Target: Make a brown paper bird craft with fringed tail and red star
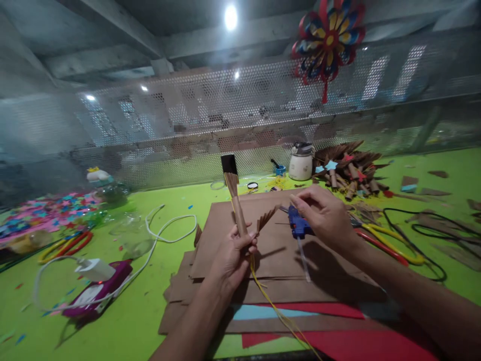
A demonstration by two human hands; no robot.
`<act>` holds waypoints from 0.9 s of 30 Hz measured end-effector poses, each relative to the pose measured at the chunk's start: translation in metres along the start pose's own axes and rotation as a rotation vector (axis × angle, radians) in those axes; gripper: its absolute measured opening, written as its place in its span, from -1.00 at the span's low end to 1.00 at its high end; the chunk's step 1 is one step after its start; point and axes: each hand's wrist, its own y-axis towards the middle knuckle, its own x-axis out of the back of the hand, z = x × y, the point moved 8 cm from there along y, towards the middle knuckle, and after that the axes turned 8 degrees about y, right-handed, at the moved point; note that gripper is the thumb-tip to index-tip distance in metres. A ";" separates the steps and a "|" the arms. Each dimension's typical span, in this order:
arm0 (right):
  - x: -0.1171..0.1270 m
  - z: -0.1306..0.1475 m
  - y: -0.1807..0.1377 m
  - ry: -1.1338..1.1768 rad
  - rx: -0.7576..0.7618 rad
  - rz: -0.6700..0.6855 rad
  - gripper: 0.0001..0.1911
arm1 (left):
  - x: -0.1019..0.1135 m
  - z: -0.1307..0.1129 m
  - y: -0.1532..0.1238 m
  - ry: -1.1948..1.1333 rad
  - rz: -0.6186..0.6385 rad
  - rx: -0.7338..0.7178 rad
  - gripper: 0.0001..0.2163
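Note:
My left hand (238,250) is closed around a rolled brown paper tube (239,215), held upright. Pleated brown paper flares from its upper end, topped by a black rectangle (229,164). Yellow string (268,298) trails from below the hand toward the front edge. A pleated brown paper piece (267,216) sticks out to the right by the left fingers. My right hand (323,213) grips a blue glue gun (297,223), a clear glue stick hanging from it. Thumb and forefinger are pinched above the gun; whatever is between them is too small to make out.
Stacked brown card sheets (218,260) lie beneath my hands, with red paper (349,343) in front. Scissors (394,243) are at right, a purple power strip (99,288) and white cable (150,250) at left. A jar (301,163) and heaped paper pieces (351,173) stand behind.

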 end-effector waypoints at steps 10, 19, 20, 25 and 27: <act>-0.080 -0.034 -0.042 0.628 -0.578 0.387 -0.70 | -0.006 0.003 -0.002 0.062 -0.029 -0.028 -0.63; -0.087 -0.039 -0.053 0.682 -0.727 0.307 -0.73 | -0.004 0.012 -0.001 0.050 -0.046 -0.024 -0.60; -0.087 -0.038 -0.054 0.708 -0.742 0.310 -0.72 | -0.004 0.012 -0.002 0.048 -0.048 -0.024 -0.60; -0.085 -0.034 -0.053 0.781 -0.739 0.325 -0.67 | -0.008 0.010 -0.003 0.056 -0.014 -0.030 -0.62; -0.083 -0.033 -0.052 0.763 -0.717 0.318 -0.68 | -0.009 0.010 -0.003 0.071 -0.007 -0.038 -0.63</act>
